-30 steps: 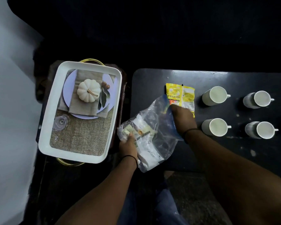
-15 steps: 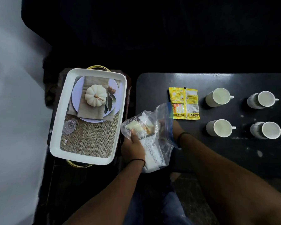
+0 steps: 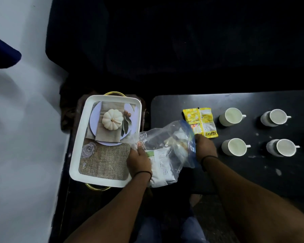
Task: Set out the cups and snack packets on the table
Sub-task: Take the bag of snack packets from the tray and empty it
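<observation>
My left hand (image 3: 139,159) is closed on the clear zip bag (image 3: 165,151), fingers pinching its side toward nine o'clock. My right hand (image 3: 204,149) grips the bag's blue-edged mouth at its three o'clock end, fingers curled over the rim. The bag hangs between the two hands over the table's (image 3: 253,172) left edge, long axis running from seven o'clock up to one o'clock, mouth pointing toward the packets. Inside I can see white and pale wrapped packets, jumbled; I can't count them.

Just past my right hand at twelve o'clock, the yellow snack packets (image 3: 201,121) lie flat on the table, two side by side and touching, long axes running twelve to six, the printed name upside down at the six o'clock end. Out at three o'clock stand four white cups (image 3: 231,116) in a two-by-two block, upright, every handle pointing to three o'clock, each apart from its neighbour.

Over at nine o'clock from my left hand sits a white tray (image 3: 74,165), its printed base showing a pumpkin on a plate, burlap and a glass.
</observation>
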